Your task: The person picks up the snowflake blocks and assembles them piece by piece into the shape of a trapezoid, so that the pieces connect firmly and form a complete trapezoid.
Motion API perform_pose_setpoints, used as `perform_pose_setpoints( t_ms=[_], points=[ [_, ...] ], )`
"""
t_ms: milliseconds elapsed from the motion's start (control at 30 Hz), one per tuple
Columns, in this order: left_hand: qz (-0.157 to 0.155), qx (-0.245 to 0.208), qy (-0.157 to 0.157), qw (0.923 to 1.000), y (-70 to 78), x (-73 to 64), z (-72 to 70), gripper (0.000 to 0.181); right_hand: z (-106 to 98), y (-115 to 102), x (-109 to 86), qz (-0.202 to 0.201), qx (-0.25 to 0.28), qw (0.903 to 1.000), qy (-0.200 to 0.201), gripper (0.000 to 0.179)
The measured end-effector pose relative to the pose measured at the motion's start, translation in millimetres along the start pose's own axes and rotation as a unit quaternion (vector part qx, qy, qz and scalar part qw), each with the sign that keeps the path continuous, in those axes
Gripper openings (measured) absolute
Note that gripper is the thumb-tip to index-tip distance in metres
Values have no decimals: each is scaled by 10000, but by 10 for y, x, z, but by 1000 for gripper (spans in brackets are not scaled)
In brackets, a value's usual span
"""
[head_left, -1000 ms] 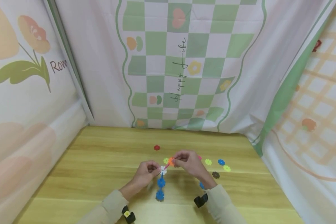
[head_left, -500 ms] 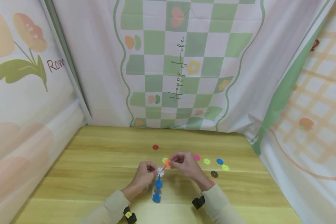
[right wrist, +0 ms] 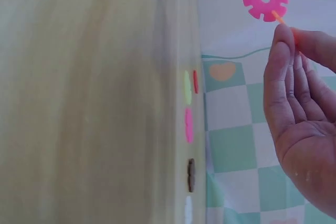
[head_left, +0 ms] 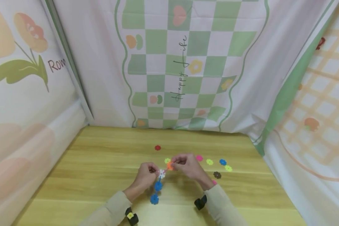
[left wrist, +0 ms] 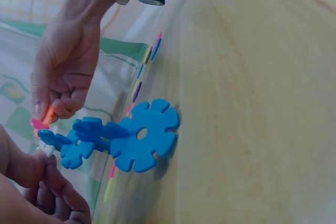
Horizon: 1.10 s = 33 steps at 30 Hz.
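Observation:
My left hand (head_left: 146, 175) pinches a white notched plastic disc (head_left: 162, 174) between thumb and fingertips. To its right, my right hand (head_left: 187, 164) pinches an orange notched disc (head_left: 169, 166). A pink disc (right wrist: 254, 3) joins the white and orange ones, edge into notch. From the white disc a chain of blue discs (head_left: 158, 186) runs toward the front edge. Its end disc (left wrist: 163, 140) appears large in the left wrist view, near the tabletop. Fingers partly cover the white and orange discs.
Loose discs lie on the wooden table (head_left: 101, 163): a red one (head_left: 157, 147) at the back, a yellow-green one (head_left: 167, 160) behind the hands, and several to the right, including a brown one (head_left: 217, 175). Printed curtains (head_left: 107, 94) enclose the table.
The right hand with the orange disc has come slightly left and nearer to the left hand. The blue end of the chain has swung left. Both grips look the same.

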State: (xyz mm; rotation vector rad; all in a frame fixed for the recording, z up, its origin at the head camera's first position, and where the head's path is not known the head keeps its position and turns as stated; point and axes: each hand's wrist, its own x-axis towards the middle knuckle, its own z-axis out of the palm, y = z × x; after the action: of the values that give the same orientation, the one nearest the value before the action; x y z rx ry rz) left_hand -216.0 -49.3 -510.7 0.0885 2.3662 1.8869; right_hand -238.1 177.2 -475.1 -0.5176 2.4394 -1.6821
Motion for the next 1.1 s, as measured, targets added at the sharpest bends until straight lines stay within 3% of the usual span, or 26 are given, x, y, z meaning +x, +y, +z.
perform_pose_setpoints(
  t_ms=[267,467,567,700,800,933,1100],
  points=[
    [-99,27,112,9999,56,0,-39,9,96,62,2,215,505,9977,401,17],
    [-10,54,84,9999,50,29,-77,10,84,46,10,370,536,9977,196,17],
    [191,-44,-160,9997,18,41,-128,8,68,47,36,387,450,9982,34,19],
    [392,-188,-795,9959,-41,58,-218,2,30,65,60,389,257,9987,-203,21],
    [445,-227,-1152,9921,-59,77,-263,14,-2,75,70,346,60,9987,-359,21],
    [502,-328,-1346,9891,-48,123,-259,30,-11,46,86,220,-106,9979,-607,22],
    [569,-486,-1397,9874,-41,176,-202,29,56,-24,154,120,-226,9947,-999,22]
  ],
)
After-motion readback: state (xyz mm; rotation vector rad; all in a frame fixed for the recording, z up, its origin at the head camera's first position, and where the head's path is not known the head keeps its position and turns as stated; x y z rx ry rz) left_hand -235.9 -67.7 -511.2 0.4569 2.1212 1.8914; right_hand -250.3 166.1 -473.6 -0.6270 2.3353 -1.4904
